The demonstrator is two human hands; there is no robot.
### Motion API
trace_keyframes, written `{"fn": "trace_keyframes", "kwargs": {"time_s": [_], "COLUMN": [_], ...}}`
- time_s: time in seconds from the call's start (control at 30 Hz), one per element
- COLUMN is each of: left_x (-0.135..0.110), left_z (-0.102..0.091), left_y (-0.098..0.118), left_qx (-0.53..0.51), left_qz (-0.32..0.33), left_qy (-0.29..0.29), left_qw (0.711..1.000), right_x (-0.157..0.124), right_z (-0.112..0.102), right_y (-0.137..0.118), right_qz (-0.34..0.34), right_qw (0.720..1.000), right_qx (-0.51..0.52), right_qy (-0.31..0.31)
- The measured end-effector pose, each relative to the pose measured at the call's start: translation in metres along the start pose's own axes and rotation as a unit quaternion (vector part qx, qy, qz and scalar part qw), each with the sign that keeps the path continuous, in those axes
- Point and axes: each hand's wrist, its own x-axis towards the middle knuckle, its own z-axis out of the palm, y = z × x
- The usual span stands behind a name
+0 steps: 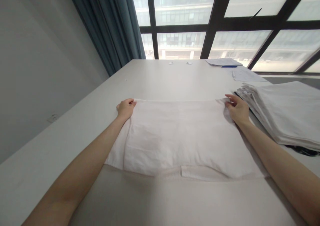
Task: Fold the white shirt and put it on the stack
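A white cloth (175, 136), folded in layers, lies spread on the white table in front of me. My left hand (125, 108) pinches its far left corner between thumb and fingers. At the far right corner, my right hand (237, 109) grips the fabric with thumb and fingertips, the index finger stretched a little past the edge. Between the two hands the far edge runs straight. Along the near edge, a loose flap sits right of the middle, and slight wrinkles cross the surface.
A stack of folded white cloths (290, 109) lies to the right, with something black beneath it. Papers (222, 62) and a blue pen (229, 66) rest at the table's (155, 80) far right. Behind are a dark curtain (110, 22) and windows; a wall (37, 69) borders the left.
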Motion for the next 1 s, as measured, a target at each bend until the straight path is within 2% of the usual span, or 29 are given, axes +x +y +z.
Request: {"fn": "trace_keyframes", "kwargs": {"time_s": [0.13,0.33,0.6,0.77,0.83,0.9,1.0], "left_x": [0.004,0.006,0.005,0.002,0.002,0.002,0.002], "left_z": [0.003,0.007,0.008,0.007,0.008,0.008,0.008], "left_y": [-0.003,-0.007,-0.007,-0.006,-0.005,-0.005,-0.005], "left_qx": [0.030,0.066,0.078,0.078,0.076,0.075,0.072], "left_qz": [0.002,0.017,0.035,0.038,0.039,0.039,0.038], "left_qy": [-0.002,0.003,0.009,0.011,0.012,0.013,0.013], "left_qw": [1.000,0.998,0.996,0.996,0.996,0.996,0.997], "right_x": [0.000,0.002,0.001,-0.005,-0.011,-0.019,-0.036], "right_z": [0.002,0.002,0.004,-0.003,0.000,0.008,0.021], "right_y": [0.001,0.003,0.010,-0.013,-0.029,-0.045,-0.063], "right_qz": [-0.005,0.003,-0.055,-0.134,-0.176,-0.229,-0.287], "right_qw": [1.000,1.000,0.996,0.981,0.971,0.956,0.917], "right_qx": [0.015,0.011,-0.068,-0.139,-0.141,-0.117,-0.104], "right_qy": [0.011,-0.008,-0.013,-0.035,-0.073,-0.139,-0.255]}}
